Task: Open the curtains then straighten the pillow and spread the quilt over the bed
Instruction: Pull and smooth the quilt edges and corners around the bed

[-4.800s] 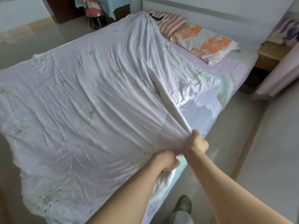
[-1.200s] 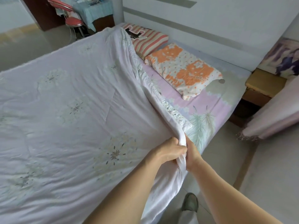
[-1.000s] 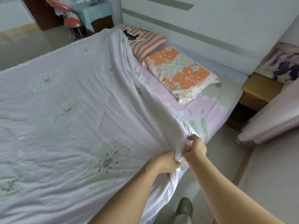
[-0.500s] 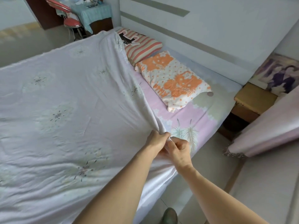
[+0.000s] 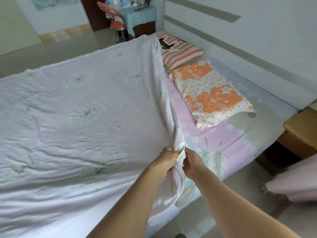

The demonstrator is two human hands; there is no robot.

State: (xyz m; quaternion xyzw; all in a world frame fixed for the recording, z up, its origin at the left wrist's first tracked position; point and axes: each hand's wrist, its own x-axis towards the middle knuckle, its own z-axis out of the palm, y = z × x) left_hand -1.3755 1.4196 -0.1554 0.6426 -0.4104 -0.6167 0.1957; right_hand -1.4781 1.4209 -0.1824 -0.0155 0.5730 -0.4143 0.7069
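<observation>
Both hands, left hand [image 5: 165,159] and right hand [image 5: 192,162], clench one quilt [image 5: 82,121] corner at 6 o'clock, near bed [image 5: 240,134] edge. Quilt lies flat toward 9 o'clock; pillow [image 5: 211,93] bare at 2. Judged light, limp, wrinkle-prone: grip hem corners.

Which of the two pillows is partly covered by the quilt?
The striped pink-and-beige pillow at the far corner; the pale quilt overlaps its edge. The orange-flowered white pillow lies fully uncovered.
</observation>
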